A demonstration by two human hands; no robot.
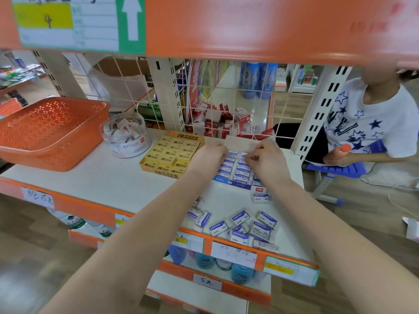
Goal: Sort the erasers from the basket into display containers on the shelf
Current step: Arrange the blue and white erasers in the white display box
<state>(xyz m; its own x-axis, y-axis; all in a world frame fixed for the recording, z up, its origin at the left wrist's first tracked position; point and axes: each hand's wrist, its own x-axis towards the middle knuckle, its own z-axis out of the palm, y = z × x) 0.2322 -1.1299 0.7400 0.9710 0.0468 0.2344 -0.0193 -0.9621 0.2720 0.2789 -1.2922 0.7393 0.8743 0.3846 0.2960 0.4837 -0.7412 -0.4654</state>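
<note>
Now filling the display box (235,181): my right grip (265,160) pinches an eraser (244,155) over its rows; left grip (210,155), I cannot tell. Next: seat it flush, then fetch more loose erasers (240,217) from the shelf (113,177).

**Camera set-up: single head view**

One wide-angle camera, head-worn, stands just in front of the white shelf (108,184). It faces forward and down onto the shelf top, close in. Above the shelf, a blurred orange edge (249,26) fills the frame top, very near the lens.
</note>
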